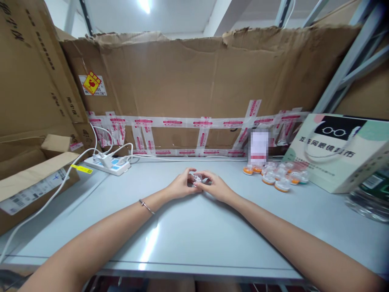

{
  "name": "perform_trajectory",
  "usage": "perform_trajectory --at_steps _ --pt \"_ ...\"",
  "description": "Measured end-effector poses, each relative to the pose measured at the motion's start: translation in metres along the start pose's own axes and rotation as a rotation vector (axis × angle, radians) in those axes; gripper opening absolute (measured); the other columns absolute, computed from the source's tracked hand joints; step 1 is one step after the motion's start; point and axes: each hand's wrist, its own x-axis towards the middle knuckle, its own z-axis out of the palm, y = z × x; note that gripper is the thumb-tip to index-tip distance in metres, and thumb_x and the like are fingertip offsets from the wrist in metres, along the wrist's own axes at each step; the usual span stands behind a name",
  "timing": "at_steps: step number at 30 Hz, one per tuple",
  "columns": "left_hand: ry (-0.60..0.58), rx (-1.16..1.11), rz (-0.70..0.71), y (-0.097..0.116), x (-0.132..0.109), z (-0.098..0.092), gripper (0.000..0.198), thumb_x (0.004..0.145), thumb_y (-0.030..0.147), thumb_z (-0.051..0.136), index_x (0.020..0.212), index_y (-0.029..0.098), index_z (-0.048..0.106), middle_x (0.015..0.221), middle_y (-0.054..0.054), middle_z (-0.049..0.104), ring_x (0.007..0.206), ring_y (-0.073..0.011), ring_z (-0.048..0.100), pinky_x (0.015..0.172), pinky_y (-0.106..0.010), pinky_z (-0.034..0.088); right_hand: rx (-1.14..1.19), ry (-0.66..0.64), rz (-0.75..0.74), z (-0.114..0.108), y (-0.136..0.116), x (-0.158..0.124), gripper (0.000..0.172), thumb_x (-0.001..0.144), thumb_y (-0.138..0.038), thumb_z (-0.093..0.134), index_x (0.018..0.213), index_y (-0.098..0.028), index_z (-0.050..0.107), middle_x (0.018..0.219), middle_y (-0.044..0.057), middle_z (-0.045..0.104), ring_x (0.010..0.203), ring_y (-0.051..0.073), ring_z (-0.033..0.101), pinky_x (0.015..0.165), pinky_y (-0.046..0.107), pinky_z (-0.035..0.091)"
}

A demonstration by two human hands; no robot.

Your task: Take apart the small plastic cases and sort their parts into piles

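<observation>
Over the middle of the table, a small clear plastic piece [197,179] sits between my two hands. My left hand [182,184] curls its fingers and thumb round its left side. From the right, my right hand [214,185] pinches it between thumb and fingers. Parts of the piece are hidden behind the fingers, and it is too small to tell its exact kind. On the right of the table lies a group of several small round pieces [282,184] with clear tops, many with orange bases and one greenish.
A white power strip [107,162] with plugs and cables stands at the back left. Beside it is an open cardboard box [36,182]. On the right stand a paper bag [331,154] and a clear bottle [370,194]. Behind the round pieces is a blurred white item [259,146].
</observation>
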Motion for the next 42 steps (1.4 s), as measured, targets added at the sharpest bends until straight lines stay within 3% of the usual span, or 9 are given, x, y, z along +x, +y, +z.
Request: perform_trajectory --at_steps 5,12,18,21,24,27,31,35,42 --pt "0.005 0.022 0.012 0.002 -0.001 -0.001 0.061 0.067 0.028 0.067 0.117 0.015 0.035 0.087 -0.005 0.062 0.08 -0.0168 0.058 0.073 -0.03 0.044 0.069 0.06 0.043 -0.005 -0.003 0.001 0.031 0.07 -0.028 0.061 0.099 -0.019 0.061 0.099 0.005 0.064 0.088 0.018 0.057 0.08 0.033 0.043" --pt "0.011 -0.049 -0.018 0.0 -0.002 0.0 0.062 0.064 0.027 0.071 0.114 0.016 0.036 0.086 -0.004 0.059 0.08 -0.0154 0.058 0.074 -0.029 0.043 0.243 0.245 -0.08 -0.019 -0.017 0.002 0.039 0.071 -0.033 0.063 0.107 -0.021 0.055 0.094 0.004 0.062 0.091 0.017 0.056 0.087 0.035 0.042" --pt "0.014 -0.104 -0.028 0.0 -0.003 0.002 0.05 0.066 0.03 0.07 0.103 0.017 0.039 0.082 -0.002 0.058 0.077 -0.0136 0.057 0.071 -0.027 0.042 0.497 0.362 -0.165 -0.039 -0.057 -0.004 0.038 0.068 -0.038 0.066 0.098 -0.024 0.049 0.084 0.0 0.063 0.085 0.016 0.06 0.084 0.036 0.046" --pt "0.025 -0.1 -0.025 0.001 -0.003 0.0 0.043 0.067 0.031 0.069 0.097 0.017 0.042 0.08 -0.001 0.058 0.076 -0.0134 0.056 0.07 -0.026 0.042 0.471 0.384 -0.257 -0.053 -0.082 -0.009 0.032 0.069 -0.041 0.065 0.092 -0.026 0.05 0.083 -0.001 0.063 0.087 0.016 0.061 0.084 0.037 0.047" --pt "0.062 -0.088 -0.04 0.0 -0.002 -0.002 0.038 0.068 0.034 0.067 0.093 0.016 0.044 0.083 -0.002 0.059 0.078 -0.0144 0.057 0.071 -0.027 0.042 0.418 0.384 -0.271 -0.069 -0.088 -0.007 0.031 0.07 -0.042 0.064 0.094 -0.027 0.051 0.086 0.0 0.063 0.09 0.018 0.06 0.084 0.037 0.047" --pt "0.101 -0.077 -0.073 -0.001 0.0 -0.002 0.035 0.07 0.036 0.065 0.09 0.016 0.045 0.083 -0.003 0.06 0.079 -0.0152 0.057 0.073 -0.028 0.042 0.327 0.379 -0.156 -0.083 -0.061 0.007 0.033 0.068 -0.04 0.064 0.095 -0.024 0.052 0.088 0.001 0.063 0.09 0.018 0.06 0.083 0.037 0.046" --pt "0.084 -0.035 -0.095 0.001 0.002 -0.004 0.036 0.069 0.036 0.066 0.092 0.016 0.047 0.083 -0.002 0.059 0.079 -0.0152 0.057 0.073 -0.027 0.043 0.063 0.401 0.071 -0.089 0.01 0.033 0.03 0.066 -0.032 0.065 0.09 -0.018 0.055 0.095 0.006 0.06 0.078 0.017 0.061 0.078 0.037 0.048" --pt "0.106 0.0 -0.086 0.003 0.007 -0.012 0.037 0.069 0.036 0.065 0.095 0.017 0.047 0.084 -0.002 0.058 0.082 -0.0155 0.056 0.075 -0.028 0.043 -0.164 0.409 0.187 -0.084 0.066 0.052 0.02 0.065 -0.021 0.062 0.084 -0.017 0.057 0.082 0.006 0.062 0.075 0.019 0.06 0.076 0.038 0.047" --pt "0.194 -0.014 -0.053 -0.011 0.016 -0.028 0.038 0.07 0.038 0.064 0.097 0.017 0.047 0.085 -0.003 0.06 0.083 -0.0157 0.056 0.078 -0.029 0.043 -0.278 0.413 0.238 -0.082 0.097 0.068 0.02 0.063 -0.014 0.06 0.082 -0.016 0.058 0.077 0.006 0.062 0.076 0.021 0.06 0.079 0.04 0.045"
